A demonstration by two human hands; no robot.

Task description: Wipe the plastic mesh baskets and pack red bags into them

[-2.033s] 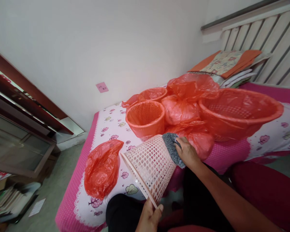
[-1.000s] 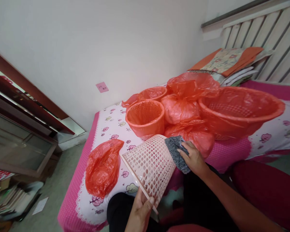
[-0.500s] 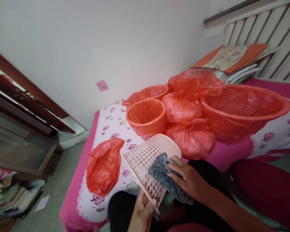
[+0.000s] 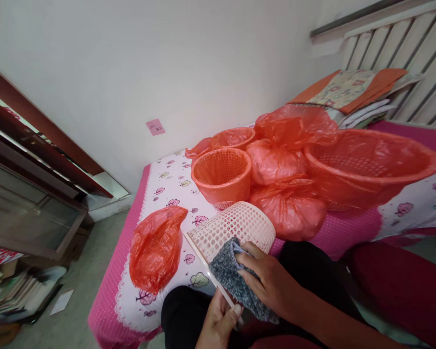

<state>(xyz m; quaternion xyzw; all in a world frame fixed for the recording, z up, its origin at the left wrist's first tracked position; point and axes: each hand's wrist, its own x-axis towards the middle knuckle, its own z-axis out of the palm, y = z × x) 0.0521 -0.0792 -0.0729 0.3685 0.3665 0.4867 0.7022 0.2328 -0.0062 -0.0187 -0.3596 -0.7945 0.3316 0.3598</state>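
A pale pink perforated plastic basket (image 4: 254, 220) lies tilted on its side above my lap, its rim facing lower left. My left hand (image 4: 220, 317) grips that rim from below, thumb on the near side. Pressed against the basket's outer wall is a grey fuzzy cloth (image 4: 230, 269), held in the bent fingers of my right hand (image 4: 263, 276). The cloth covers the wall close to the rim, and its loose end hangs toward my lap. Left of the basket, a crumpled red plastic bag (image 4: 156, 249) rests on the bed.
Baskets lined with red bags, a small one (image 4: 221, 189) and a large one (image 4: 378, 186), stand on the tree-print bedsheet (image 4: 167, 169). Between them sit filled red bags (image 4: 290, 208). Folded bedding (image 4: 352, 92) is piled near the radiator (image 4: 403, 53); a maroon stool (image 4: 396, 286) stands right.
My right hand has slid the cloth left and down across the basket wall toward the rim. My left hand keeps its hold, shifted slightly right.
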